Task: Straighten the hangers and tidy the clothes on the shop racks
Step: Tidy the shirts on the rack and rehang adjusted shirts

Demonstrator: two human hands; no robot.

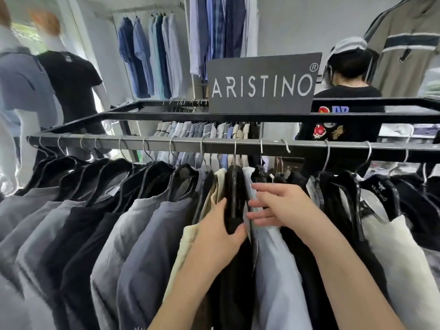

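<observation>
Black hanger [234, 194], hung by its wire hook from the middle of the rail [166, 144] and wedged among close-packed garments below it. It is judged light and rigid, with a glossy, probably slippery shoulder. The clothes are soft and likely to drag on their neighbours, so the near shoulder tip is the sound grip, leaving the hook free to slide. Left hand [221, 231], below the rail, has thumb and fingers curled round that tip. Right hand [283, 207], just right of the hanger, lies palm down, fingers straight and spread, tips against the pale shirt [276, 258], apparently holding it aside. A cream garment [188, 236] hangs on the hanger's left; a sign [262, 84] stands beyond the rail.
</observation>
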